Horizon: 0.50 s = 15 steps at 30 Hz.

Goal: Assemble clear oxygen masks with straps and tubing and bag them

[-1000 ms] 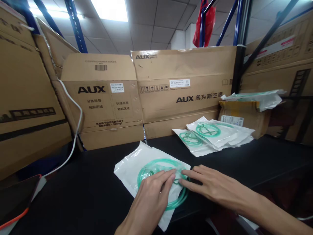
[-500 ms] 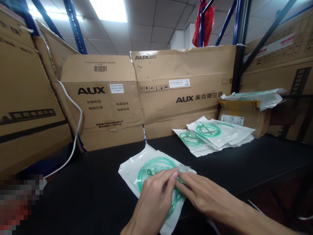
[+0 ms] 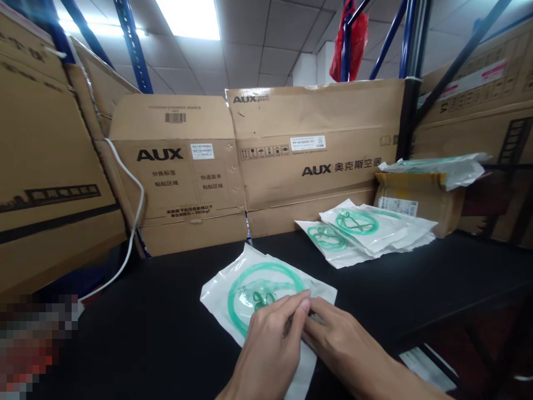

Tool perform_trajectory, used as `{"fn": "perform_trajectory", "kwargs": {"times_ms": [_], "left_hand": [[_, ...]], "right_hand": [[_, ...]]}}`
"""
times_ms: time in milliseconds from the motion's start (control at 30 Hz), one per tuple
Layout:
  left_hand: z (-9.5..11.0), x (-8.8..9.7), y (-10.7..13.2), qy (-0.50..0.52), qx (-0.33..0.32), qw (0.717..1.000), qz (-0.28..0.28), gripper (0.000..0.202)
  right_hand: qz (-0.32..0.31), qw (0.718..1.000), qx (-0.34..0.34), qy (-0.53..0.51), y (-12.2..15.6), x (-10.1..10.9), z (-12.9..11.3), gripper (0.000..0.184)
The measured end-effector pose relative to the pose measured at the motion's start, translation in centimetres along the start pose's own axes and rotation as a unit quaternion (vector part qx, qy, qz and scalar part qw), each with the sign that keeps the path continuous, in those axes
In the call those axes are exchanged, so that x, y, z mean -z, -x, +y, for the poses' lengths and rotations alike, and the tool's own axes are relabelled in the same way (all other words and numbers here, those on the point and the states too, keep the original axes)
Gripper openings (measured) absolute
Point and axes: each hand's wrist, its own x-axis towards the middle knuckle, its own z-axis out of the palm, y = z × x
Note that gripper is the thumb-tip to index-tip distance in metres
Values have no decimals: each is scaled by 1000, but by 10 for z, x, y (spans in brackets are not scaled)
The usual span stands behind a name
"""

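A white pouch with a clear front (image 3: 222,297) lies on the black tabletop in front of me. Coiled green tubing (image 3: 233,305), a dark green looped strap and a clear plastic part show through its film. My left hand (image 3: 272,339) rests over the pouch's lower middle, thumb and fingers pinched together at its right side. Against those fingertips, my right hand (image 3: 339,336) is closed too, its fingers bent at the pouch's right edge. The exact bit of film between the fingers is hidden.
Several similar pouches (image 3: 375,233) are stacked at the back right. Another pouch (image 3: 437,165) lies on a small brown carton (image 3: 416,194). Large cardboard panels (image 3: 308,122) stand along the back of the black table (image 3: 145,322). A white cable (image 3: 139,205) hangs at the left.
Both hands have shifted slightly right and down on the pouch. More of the tubing coil and dark green strap is uncovered, and the coil sits a little differently. The view has moved slightly.
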Motion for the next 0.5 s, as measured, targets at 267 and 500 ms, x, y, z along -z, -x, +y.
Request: {"fn": "perform_trajectory", "kwargs": {"times_ms": [267, 500], "left_hand": [[-1, 7, 2, 20, 26, 999, 33, 35], [6, 3, 7, 5, -5, 1000, 25, 35]], "right_hand": [[111, 992, 24, -50, 6, -2, -7, 33], [-34, 996, 69, -36, 16, 9, 1, 32]]}}
